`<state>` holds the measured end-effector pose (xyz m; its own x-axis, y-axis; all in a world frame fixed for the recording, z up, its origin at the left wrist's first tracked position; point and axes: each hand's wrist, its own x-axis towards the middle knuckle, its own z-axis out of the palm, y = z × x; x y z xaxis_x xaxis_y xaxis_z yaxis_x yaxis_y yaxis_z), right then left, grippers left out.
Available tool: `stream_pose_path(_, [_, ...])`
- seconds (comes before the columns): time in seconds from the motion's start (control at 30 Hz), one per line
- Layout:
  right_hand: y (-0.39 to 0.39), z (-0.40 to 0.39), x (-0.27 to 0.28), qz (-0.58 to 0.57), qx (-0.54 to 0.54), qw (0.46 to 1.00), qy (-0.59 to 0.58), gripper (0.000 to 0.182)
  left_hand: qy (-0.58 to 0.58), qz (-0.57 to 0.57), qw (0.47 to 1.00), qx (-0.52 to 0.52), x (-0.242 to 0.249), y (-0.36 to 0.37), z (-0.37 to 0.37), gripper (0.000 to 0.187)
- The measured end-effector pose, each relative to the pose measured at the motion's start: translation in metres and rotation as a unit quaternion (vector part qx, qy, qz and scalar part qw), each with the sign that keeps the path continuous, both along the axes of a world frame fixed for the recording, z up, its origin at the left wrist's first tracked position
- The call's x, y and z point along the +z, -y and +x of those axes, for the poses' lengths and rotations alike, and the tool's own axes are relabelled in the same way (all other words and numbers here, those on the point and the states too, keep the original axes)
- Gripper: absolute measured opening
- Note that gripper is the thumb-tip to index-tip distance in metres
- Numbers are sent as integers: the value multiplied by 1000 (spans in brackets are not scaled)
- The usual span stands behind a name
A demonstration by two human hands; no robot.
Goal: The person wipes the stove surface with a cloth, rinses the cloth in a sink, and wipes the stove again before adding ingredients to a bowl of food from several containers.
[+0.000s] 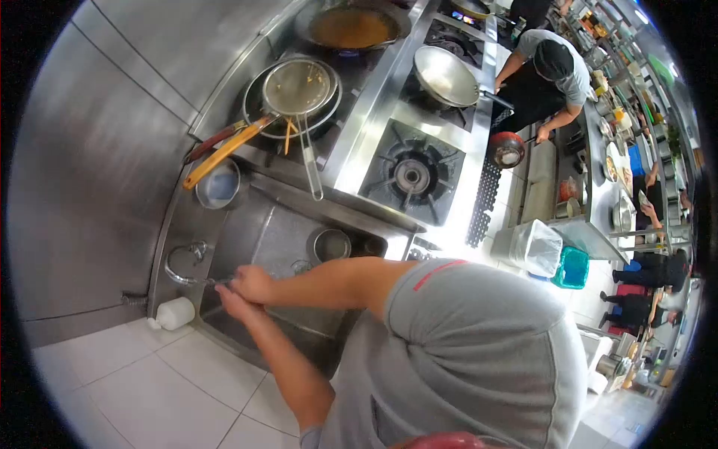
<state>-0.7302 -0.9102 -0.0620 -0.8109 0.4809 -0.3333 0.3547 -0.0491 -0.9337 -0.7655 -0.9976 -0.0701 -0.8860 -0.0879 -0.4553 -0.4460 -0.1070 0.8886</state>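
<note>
My right hand (253,285) and my left hand (238,304) are close together over the sink (262,228), touching or overlapping. They are beside the mouth of a curved metal faucet (178,275). The left hand's fingers look stretched out towards the spout. The right hand looks rounded, with its fingers mostly hidden. I see no object in either hand. A round metal pot (331,245) stands in the sink beyond my right forearm. To the left of the sink is a white bottle or roll-shaped container (176,313).
Strainers (298,87) rest on a pan over the stove, handles reaching towards the sink. A metal pot (218,185) sits by the wall. An unlit burner (411,175), a wok (446,75) and a pan of brown liquid (354,28) are nearby. A co-worker (553,71) holds a red pan (508,150).
</note>
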Motion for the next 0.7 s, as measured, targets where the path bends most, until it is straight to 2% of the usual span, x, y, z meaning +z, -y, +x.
stream_pose_path(0.03, [-8,8,15,77,47,995,-44,35,88,152,984,-8,6,0,3,61])
stream_pose_path(0.07, [-17,19,30,84,42,995,-43,35,123,228,965,-40,-1,7,2,54])
stream_pose_path(0.13, [-38,40,56,162,171,968,-90,33,123,257,954,-93,-37,28,-2,52])
stream_pose_path(0.17, [-44,42,51,170,166,967,-91,33,124,278,942,-139,-30,19,1,49])
stream_pose_path(0.2, [-50,45,46,140,176,971,-76,34,151,230,959,-73,-24,12,10,43])
stream_pose_path(0.23, [-53,48,30,110,186,974,-60,35,148,237,957,-77,-23,4,17,43])
stream_pose_path(0.27, [-42,32,-29,133,136,981,-27,32,-22,26,994,-101,-20,-3,25,40])
stream_pose_path(0.3, [-57,28,-56,140,137,980,-25,32,-188,-190,957,-113,-19,-9,36,37])
stream_pose_path(0.33, [-67,29,-76,-122,147,980,63,29,-411,-299,837,-203,-6,-11,49,34])
stream_pose_path(0.37, [-70,33,-86,-378,144,903,146,28,-406,-299,839,-205,23,-17,70,34])
stream_pose_path(0.4, [-69,42,-51,-384,42,903,187,27,-432,-330,772,-330,63,-32,93,41])
stream_pose_path(0.43, [-72,47,-52,-382,42,904,188,27,-452,-354,687,-445,83,-42,107,52])
stream_pose_path(0.47, [-76,49,-58,-454,56,872,171,30,-454,-353,688,-442,79,-44,115,52])
stream_pose_path(0.5, [-78,50,-63,-525,69,835,153,32,-475,-369,679,-420,68,-41,122,65])
stream_pose_path(0.53, [-75,61,-23,-457,84,866,185,37,-498,-382,669,-397,53,-40,125,79])
stream_pose_path(0.57, [-73,63,-13,-455,83,867,184,37,-501,-381,669,-396,33,-32,124,79])
stream_pose_path(0.63, [-65,72,-10,-453,116,842,268,38,-470,-389,708,-355,-11,-13,112,93])
stream_pose_path(0.7, [-61,75,-22,-439,126,843,284,36,-475,-422,692,-343,-28,-6,108,88])
